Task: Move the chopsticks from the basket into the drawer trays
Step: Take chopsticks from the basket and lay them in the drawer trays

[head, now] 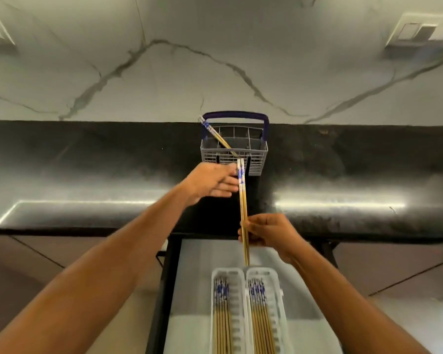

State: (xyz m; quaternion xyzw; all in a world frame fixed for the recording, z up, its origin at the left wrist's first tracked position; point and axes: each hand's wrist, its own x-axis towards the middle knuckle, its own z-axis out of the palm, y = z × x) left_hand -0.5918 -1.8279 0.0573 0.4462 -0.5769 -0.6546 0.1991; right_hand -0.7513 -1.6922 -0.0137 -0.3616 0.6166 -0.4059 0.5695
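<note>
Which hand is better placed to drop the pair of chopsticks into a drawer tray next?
Probably the right hand: it already grips the chopstick pair low down, tips just above the right tray. The left hand is open, up by the basket.

The basket (234,149) stands on the counter (87,175), beyond the fingers (230,181) of the left hand (210,181). The pair of chopsticks (243,213) runs from those fingers through the right hand (269,232). Nearer than the right fingers, two trays (246,274) lie side by side in the open drawer (195,277).
</note>
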